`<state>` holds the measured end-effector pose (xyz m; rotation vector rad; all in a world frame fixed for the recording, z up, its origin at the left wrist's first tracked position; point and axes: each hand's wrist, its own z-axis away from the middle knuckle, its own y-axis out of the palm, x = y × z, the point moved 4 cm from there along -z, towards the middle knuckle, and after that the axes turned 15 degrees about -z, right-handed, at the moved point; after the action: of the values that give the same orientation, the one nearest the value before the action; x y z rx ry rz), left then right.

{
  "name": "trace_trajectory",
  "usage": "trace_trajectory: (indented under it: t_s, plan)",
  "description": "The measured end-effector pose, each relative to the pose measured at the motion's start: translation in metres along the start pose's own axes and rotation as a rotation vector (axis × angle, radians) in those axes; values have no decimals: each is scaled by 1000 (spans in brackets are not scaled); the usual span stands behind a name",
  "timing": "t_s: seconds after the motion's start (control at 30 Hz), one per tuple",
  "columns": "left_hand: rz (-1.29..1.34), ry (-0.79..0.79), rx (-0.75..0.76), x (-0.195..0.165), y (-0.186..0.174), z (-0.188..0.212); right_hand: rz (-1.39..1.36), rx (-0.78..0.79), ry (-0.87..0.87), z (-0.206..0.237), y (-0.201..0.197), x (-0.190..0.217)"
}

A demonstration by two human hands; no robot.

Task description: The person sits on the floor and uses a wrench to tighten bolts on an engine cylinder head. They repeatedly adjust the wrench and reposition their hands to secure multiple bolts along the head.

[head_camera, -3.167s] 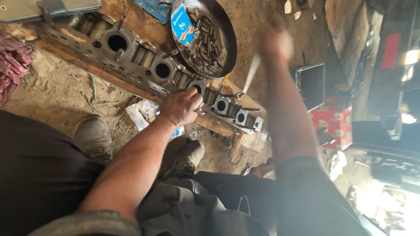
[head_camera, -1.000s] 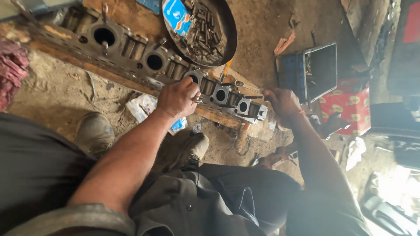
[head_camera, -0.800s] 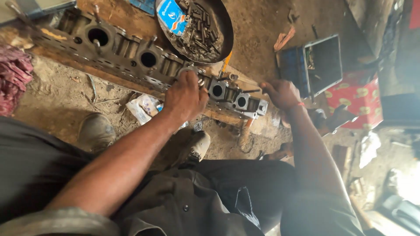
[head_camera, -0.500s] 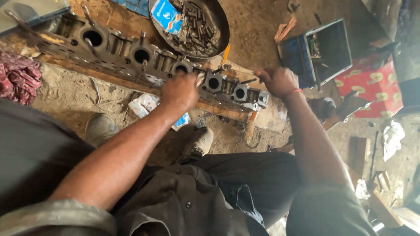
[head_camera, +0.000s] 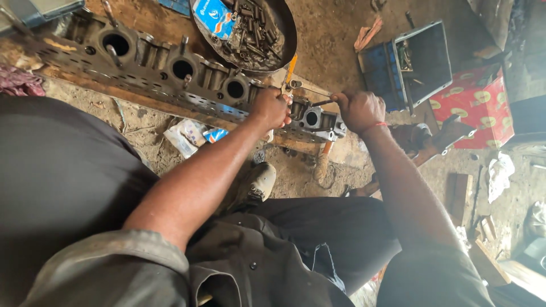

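A long grey engine cylinder head point(head_camera: 170, 77) with round ports lies on a wooden plank on the dirt floor. My left hand point(head_camera: 271, 107) presses down on its near end, fingers closed over a part I cannot make out. My right hand point(head_camera: 358, 109) is fisted around a thin metal tool point(head_camera: 318, 103) that reaches to the head's right end. An orange-handled tool point(head_camera: 290, 69) lies just behind my left hand.
A round metal pan point(head_camera: 284, 40) of bolts and a blue packet sits behind the head. A blue open toolbox point(head_camera: 412, 62) and a red patterned box point(head_camera: 478, 105) stand to the right. Plastic wrappers point(head_camera: 190, 136) lie by my shoe point(head_camera: 263, 181).
My right hand came down from raised in the air and now grips the thin tool at the head's end. My left hand stayed on the cylinder head. The view shifted.
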<state>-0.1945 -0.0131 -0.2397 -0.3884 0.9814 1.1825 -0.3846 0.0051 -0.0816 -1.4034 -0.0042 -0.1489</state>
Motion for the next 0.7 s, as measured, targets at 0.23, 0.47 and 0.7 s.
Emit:
trace_trajectory:
  t_s: [0.23,0.47,0.7]
  plan:
    - [-502,43,-140,-30,-16,12,28,30,31,-1,1,-5]
    - [-1140,99,-38,-77,-21,14,81,51,73,-3,1,-3]
    - [-1503,322,87,-81,-17,32,2,-27,-24,0,1,-1]
